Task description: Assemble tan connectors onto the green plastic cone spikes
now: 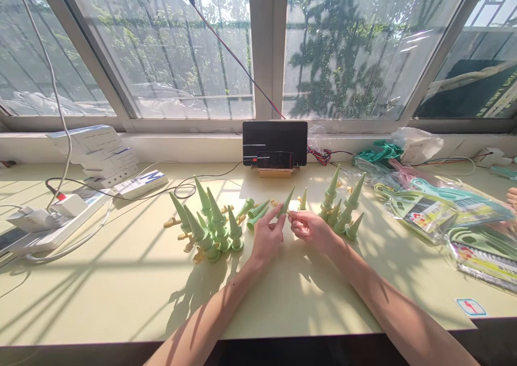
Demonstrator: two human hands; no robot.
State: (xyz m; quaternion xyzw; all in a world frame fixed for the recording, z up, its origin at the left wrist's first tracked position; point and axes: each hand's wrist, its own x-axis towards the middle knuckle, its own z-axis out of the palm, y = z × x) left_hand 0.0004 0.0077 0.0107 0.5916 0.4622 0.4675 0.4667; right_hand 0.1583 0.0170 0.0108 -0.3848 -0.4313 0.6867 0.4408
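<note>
Near the middle of the table, my left hand (pixel 268 237) is closed around the lower part of a pale green cone (pixel 288 198), which points up and leans right. Just beside it, my right hand (pixel 312 227) pinches a small yellowish piece (pixel 290 214) close to the cone; its shape is mostly hidden by the fingers. To the left stands a cluster of green cone towers (pixel 218 223), with yellow pieces sticking out of some. Loose green cone parts (pixel 257 211) lie by my left hand. More cone towers (pixel 348 209) stand beyond my right forearm.
A black tablet and a phone (pixel 275 160) lean on a stand at the back. White boxes (pixel 100 156) and a power strip (pixel 60 231) with cables occupy the left. Bagged green and blue brushes (pixel 432 209) lie on the right. Another person's fingers (pixel 512 198) show at the right edge.
</note>
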